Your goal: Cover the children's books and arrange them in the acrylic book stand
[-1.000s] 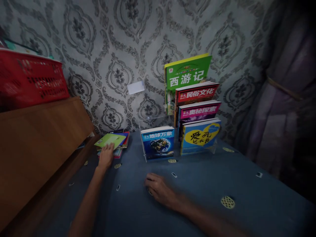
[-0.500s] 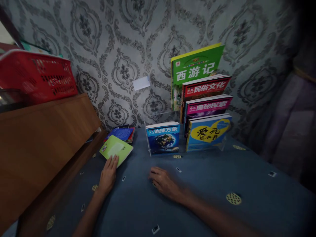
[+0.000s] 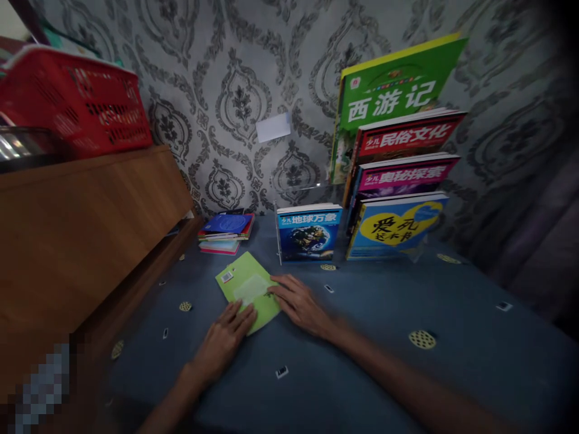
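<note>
A thin light-green book, with a barcode in one corner and a paler patch in the middle, is low over the blue tablecloth; I cannot tell whether it rests flat. My left hand grips its near edge, fingers on top and thumb hidden. At the right edge, my right hand touches the cover with fingers stretched out and apart. Beyond them, a blue book with a globe stands in a clear holder. Beside it are a blue book with a yellow heart, a purple book, a red book and a tall green book.
A stack of small books lies at the back left. Along the left runs a wooden cabinet carrying a red basket and a metal vessel. Patterned wallpaper with a white slip rises behind the blue tablecloth.
My left hand has brought the light-green book from beside the stack toward the middle and nearer. My right hand has come onto its right edge. The view has shifted slightly.
</note>
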Demonstrator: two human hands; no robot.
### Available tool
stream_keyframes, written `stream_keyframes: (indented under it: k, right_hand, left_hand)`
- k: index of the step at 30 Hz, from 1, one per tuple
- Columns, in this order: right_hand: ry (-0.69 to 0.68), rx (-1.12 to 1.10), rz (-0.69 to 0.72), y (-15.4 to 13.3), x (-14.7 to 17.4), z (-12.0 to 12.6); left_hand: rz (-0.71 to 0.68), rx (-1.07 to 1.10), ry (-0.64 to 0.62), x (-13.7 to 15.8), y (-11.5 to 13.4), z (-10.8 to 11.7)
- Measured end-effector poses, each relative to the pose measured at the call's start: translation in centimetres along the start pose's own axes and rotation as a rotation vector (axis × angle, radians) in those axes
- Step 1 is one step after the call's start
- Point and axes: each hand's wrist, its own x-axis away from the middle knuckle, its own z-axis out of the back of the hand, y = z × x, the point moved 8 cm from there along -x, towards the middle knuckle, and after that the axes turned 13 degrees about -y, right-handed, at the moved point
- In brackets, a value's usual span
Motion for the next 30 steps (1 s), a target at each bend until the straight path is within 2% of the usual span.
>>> stream_keyframes:
  k: [3,6,13,18,22,25,27,30]
  right_hand:
    - [-0.149,0.021,0.001,-0.1,-0.3,-1.6]
    - [-0.232,0.030,-0.016,0.1,-0.4,-2.7]
    - [-0.257,0.031,-0.029,0.3,-0.1,-3.3]
    - [-0.253,0.026,-0.036,0.3,0.1,-3.1]
    - [-0.259,0.019,-0.043,0.2,0.1,-2.8]
    - [-0.263,0.016,-0.043,0.0,0.1,-2.7]
    - [-0.258,0.016,-0.039,0.0,0.1,-2.5]
    - [-0.233,0.008,-0.032,0.1,0.1,-2.3]
  left_hand:
    - [-0.138,0.122,-0.062,0.2,2.0,0.9]
    - [-0.141,0.226,-0.123,-0.9,1.8,1.8]
    - [0.103,0.199,-0.104,-8.9,-4.5,0.4]
    - [0.175,0.173,-0.065,-12.8,-7.4,-0.1]
    - [0.217,0.162,0.004,-13.2,-7.6,0.4]
    - [0.427,0.134,0.048,-12.2,-8.2,1.6]
    - [0.583,0.100,0.027,-11.0,-8.5,2.4]
    - [0.667,0.080,-0.044,-9.3,-7.9,3.2]
